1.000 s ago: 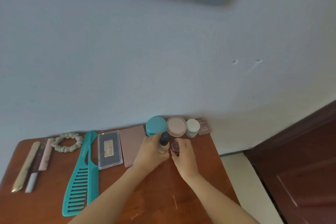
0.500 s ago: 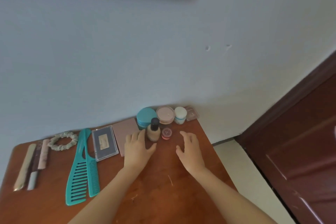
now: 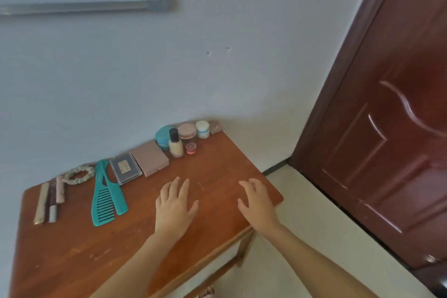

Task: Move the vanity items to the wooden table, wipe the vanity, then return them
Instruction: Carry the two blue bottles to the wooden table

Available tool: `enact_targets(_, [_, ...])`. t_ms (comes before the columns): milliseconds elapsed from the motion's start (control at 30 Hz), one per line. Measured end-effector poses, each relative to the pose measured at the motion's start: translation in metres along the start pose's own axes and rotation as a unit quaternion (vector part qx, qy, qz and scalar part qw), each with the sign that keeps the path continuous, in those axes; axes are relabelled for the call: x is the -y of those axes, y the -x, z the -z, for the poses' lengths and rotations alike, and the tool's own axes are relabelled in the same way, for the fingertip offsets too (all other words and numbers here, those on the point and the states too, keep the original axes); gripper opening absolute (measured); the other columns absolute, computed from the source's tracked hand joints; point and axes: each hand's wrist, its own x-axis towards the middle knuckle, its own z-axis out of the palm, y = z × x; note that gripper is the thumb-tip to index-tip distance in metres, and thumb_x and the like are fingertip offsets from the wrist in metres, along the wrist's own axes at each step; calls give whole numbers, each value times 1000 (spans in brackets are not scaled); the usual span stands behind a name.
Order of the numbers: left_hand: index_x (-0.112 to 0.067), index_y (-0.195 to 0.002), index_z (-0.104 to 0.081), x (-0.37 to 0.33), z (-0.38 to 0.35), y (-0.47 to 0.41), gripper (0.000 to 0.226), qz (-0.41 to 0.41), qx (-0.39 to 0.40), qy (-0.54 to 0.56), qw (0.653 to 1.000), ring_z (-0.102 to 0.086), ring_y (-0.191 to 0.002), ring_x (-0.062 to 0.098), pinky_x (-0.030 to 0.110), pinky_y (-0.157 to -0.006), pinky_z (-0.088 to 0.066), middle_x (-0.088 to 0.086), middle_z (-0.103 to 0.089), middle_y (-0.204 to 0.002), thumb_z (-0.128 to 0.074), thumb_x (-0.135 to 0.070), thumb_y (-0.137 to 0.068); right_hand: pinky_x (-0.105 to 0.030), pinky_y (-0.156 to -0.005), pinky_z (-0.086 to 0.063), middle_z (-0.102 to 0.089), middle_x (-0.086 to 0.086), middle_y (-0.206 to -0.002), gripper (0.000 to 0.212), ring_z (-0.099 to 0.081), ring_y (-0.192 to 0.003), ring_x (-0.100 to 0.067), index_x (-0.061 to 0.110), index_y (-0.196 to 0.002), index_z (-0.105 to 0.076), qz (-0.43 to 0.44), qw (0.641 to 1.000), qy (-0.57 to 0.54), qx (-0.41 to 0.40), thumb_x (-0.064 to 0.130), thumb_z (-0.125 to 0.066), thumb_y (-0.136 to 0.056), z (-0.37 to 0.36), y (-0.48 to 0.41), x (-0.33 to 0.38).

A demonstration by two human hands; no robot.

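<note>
In the head view, a wooden counter (image 3: 145,237) stands against a pale wall (image 3: 121,80), with the vanity items lined up along its far edge.

At the far right corner the containers crowd together:
- A teal jar (image 3: 162,138) sits with its lid on, contents hidden.
- Just in front of it an upright bottle (image 3: 175,144) with a black cap shows cream liquid through its clear body.
- Beside the bottle is a small pot (image 3: 191,148) with a pinkish lid and a red base.
- Behind that pot stands a pink-lidded jar (image 3: 187,131), then a white jar (image 3: 202,129) with a teal band, both closed.
- A small clear case (image 3: 216,126) lies in the very corner; what it holds is too small to tell.

Leftward lie:
- a flat pink compact (image 3: 150,161), closed;
- a dark case (image 3: 125,169) with a pale label on its lid;
- two teal combs (image 3: 104,198), side by side;
- a pale scrunchie (image 3: 79,174);
- three slim tubes (image 3: 49,201), side by side.

The left hand (image 3: 175,208) is over the middle of the counter, palm down and fingers spread, holding nothing. The right hand (image 3: 257,203) is over the counter's right edge, fingers likewise spread and empty. Whether either touches the wood cannot be told. Both are well apart from the jars.

A dark red door (image 3: 387,128) fills the right side.
</note>
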Motion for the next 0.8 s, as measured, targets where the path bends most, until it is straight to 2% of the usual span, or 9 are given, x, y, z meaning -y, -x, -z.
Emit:
enact_targets(233, [-25, -144, -20, -46, 2, 65, 59, -121, 38, 17, 992, -6, -142, 24, 44, -115, -14, 0, -11, -155, -39, -46, -93, -29, -108, -27, -31, -9, -142, 43, -27, -132, -23, 16, -134, -39, -60, 996, 62, -12, 21, -45, -92, 24, 110, -28])
enact_targets(400, [-18, -142, -29, -106, 2, 72, 56, -252, 30, 13, 967, -14, -140, 28, 43, -112, -18, 5, -21, -152, -35, -45, -93, -33, -103, -28, -43, -9, -135, 44, -35, -128, -26, 12, -132, -45, -129, 982, 105, -92, 21, -50, -89, 71, 167, -45])
enact_targets(467, [-12, -131, -46, -130, 6, 72, 51, -324, 14, 17, 946, -35, -130, 36, 49, -102, -34, 12, -41, -141, -39, -41, -90, -35, -102, -29, -47, -10, -132, 43, -37, -127, -27, 11, -129, -49, -168, 970, 111, -138, 20, -54, -87, 90, 193, -51])
enact_targets(500, [-8, -120, -56, -140, 7, 72, 52, -363, 15, 18, 932, -48, -118, 39, 52, -91, -43, 16, -53, -128, -38, -41, -85, -33, -102, -28, -46, -9, -132, 43, -36, -127, -26, 12, -129, -48, -194, 961, 116, -156, 20, -54, -88, 98, 207, -52])
enact_targets(567, [-6, -100, -67, -158, 12, 75, 53, -411, 28, 28, 911, -62, -95, 38, 50, -74, -51, 16, -66, -103, -37, -40, -74, -30, -101, -27, -45, -7, -132, 43, -34, -127, -23, 15, -130, -47, -245, 944, 130, -178, 23, -54, -89, 110, 235, -50])
enact_targets(600, [-6, -94, -68, -165, 16, 78, 51, -433, 23, 32, 900, -64, -89, 36, 48, -71, -51, 13, -68, -95, -37, -40, -72, -30, -101, -27, -46, -6, -132, 43, -34, -127, -24, 15, -130, -48, -264, 935, 137, -191, 24, -54, -88, 113, 250, -49])
enact_targets(667, [-9, -93, -69, -175, 22, 91, 54, -474, 46, 51, 878, -63, -92, 32, 47, -80, -47, 8, -68, -92, -32, -43, -73, -33, -101, -29, -48, -8, -130, 43, -38, -125, -27, 14, -128, -50, -305, 916, 148, -212, 25, -57, -87, 116, 280, -44])
enact_targets(733, [-12, -105, -66, -182, 23, 105, 67, -502, 89, 78, 857, -55, -106, 29, 45, -93, -36, 3, -66, -105, -20, -50, -73, -37, -100, -33, -51, -11, -127, 44, -43, -121, -31, 12, -125, -54, -349, 895, 149, -234, 27, -58, -84, 113, 313, -35])
enact_targets(800, [-11, -107, -66, -191, 18, 119, 71, -538, 94, 92, 833, -54, -107, 30, 43, -93, -33, 3, -65, -106, -19, -52, -73, -37, -97, -34, -51, -10, -127, 42, -44, -119, -32, 10, -122, -55, -399, 871, 144, -249, 25, -59, -83, 108, 345, -22])
